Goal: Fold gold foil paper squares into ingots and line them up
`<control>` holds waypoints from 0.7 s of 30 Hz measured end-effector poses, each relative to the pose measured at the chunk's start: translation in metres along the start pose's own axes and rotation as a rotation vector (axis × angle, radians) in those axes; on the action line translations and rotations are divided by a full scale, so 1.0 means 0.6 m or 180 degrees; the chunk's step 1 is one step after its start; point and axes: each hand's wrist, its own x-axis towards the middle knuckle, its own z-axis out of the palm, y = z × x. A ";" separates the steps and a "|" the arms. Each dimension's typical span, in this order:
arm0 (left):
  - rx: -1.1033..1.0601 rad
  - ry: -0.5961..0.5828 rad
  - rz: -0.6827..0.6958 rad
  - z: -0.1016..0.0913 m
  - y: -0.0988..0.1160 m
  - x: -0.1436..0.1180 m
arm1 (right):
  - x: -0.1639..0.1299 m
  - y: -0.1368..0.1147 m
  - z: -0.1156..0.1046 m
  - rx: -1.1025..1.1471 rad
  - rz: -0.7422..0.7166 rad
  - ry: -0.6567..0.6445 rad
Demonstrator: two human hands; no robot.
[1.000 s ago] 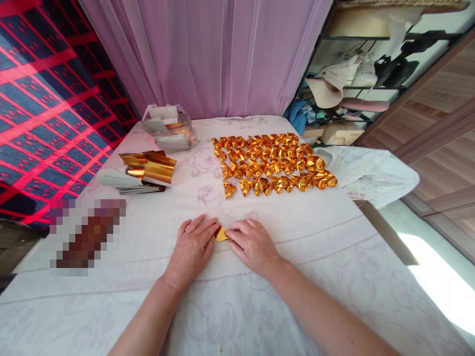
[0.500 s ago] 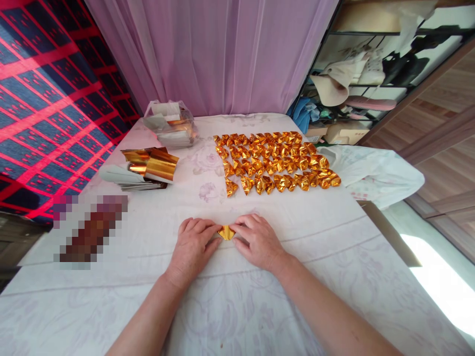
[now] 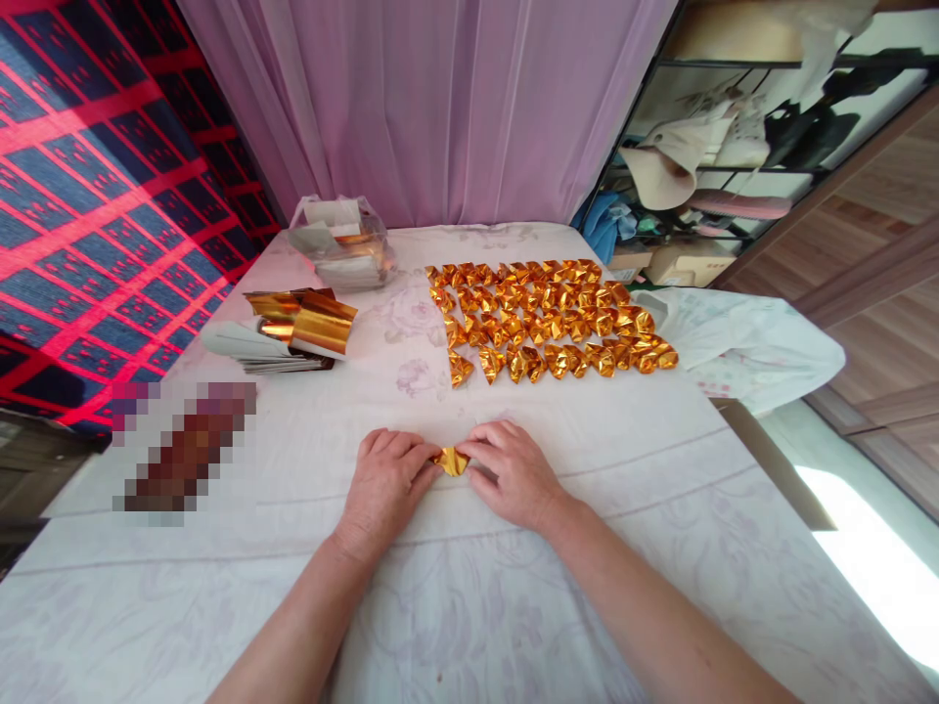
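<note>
Low in the middle of the table, a small piece of folded gold foil paper [image 3: 451, 462] lies between my two hands. My left hand [image 3: 388, 476] pinches its left end between thumb and fingers. On the right end, the thumb and fingers of my right hand [image 3: 510, 473] are closed in the same way. Beyond the hands, several folded gold foil pieces [image 3: 558, 325] stand in rows on the tablecloth. To the left is a stack of gold foil sheets [image 3: 323, 325] with pale backs, fanned out and partly curled.
A clear plastic bag [image 3: 341, 244] with more sheets stands at the back left. A pixelated dark red object [image 3: 191, 450] lies at the left edge. A white plastic bag [image 3: 755, 342] hangs beyond the table's right edge, near a shelf [image 3: 734, 176].
The foil paper between my fingers looks a little more creased and rounded. Both hands keep their hold, and the whole view has shifted slightly.
</note>
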 end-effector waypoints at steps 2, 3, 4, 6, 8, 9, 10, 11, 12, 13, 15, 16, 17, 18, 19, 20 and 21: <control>0.0029 0.0008 0.0013 0.000 0.000 0.000 | 0.000 0.000 -0.001 0.0009 -0.0008 -0.0019; 0.0040 0.0011 0.0016 0.000 0.000 0.000 | 0.000 0.000 -0.002 0.0010 -0.0010 -0.0029; 0.0047 0.0014 0.0018 0.000 0.000 0.000 | 0.000 0.000 -0.003 0.0007 -0.0010 -0.0040; 0.0050 0.0012 0.0012 0.000 0.000 0.000 | 0.000 0.000 -0.003 -0.0015 -0.0011 -0.0059; 0.0039 0.0011 -0.0003 0.000 0.000 0.000 | 0.000 0.000 -0.002 -0.0066 -0.0018 -0.0056; 0.0032 0.0014 -0.0012 0.000 0.000 0.000 | 0.000 0.000 -0.001 -0.0091 -0.0025 -0.0043; 0.0024 0.0019 -0.0021 0.000 0.001 0.000 | 0.000 0.000 0.000 -0.0108 -0.0035 -0.0023; 0.0013 0.0020 -0.0022 0.000 0.001 0.000 | 0.000 0.000 0.000 -0.0117 -0.0041 0.0004; -0.0001 0.0011 -0.0019 -0.001 0.001 -0.001 | 0.000 0.000 0.001 -0.0121 -0.0041 0.0034; -0.0015 -0.0005 -0.0012 -0.001 0.001 -0.001 | 0.000 0.000 0.002 -0.0126 -0.0031 0.0063; -0.0034 -0.0052 0.0011 -0.001 0.002 -0.002 | -0.001 0.000 0.002 -0.0146 0.0001 0.0095; -0.0036 -0.0071 0.0021 -0.002 0.002 -0.003 | -0.001 0.001 0.001 -0.0163 0.0013 0.0093; -0.0034 -0.0083 0.0026 -0.002 0.002 -0.004 | -0.001 0.001 0.001 -0.0180 0.0019 0.0078; -0.0033 -0.0090 0.0033 -0.001 0.002 -0.004 | -0.001 0.001 0.000 -0.0193 0.0018 0.0057; -0.0039 -0.0091 0.0048 -0.001 0.003 -0.004 | -0.002 0.002 0.000 -0.0200 0.0012 0.0035; -0.0053 -0.0089 0.0066 -0.001 0.003 -0.004 | -0.002 0.002 -0.001 -0.0202 0.0005 0.0013; -0.0070 -0.0083 0.0079 -0.001 0.003 -0.004 | -0.002 0.003 -0.002 -0.0197 -0.0001 -0.0006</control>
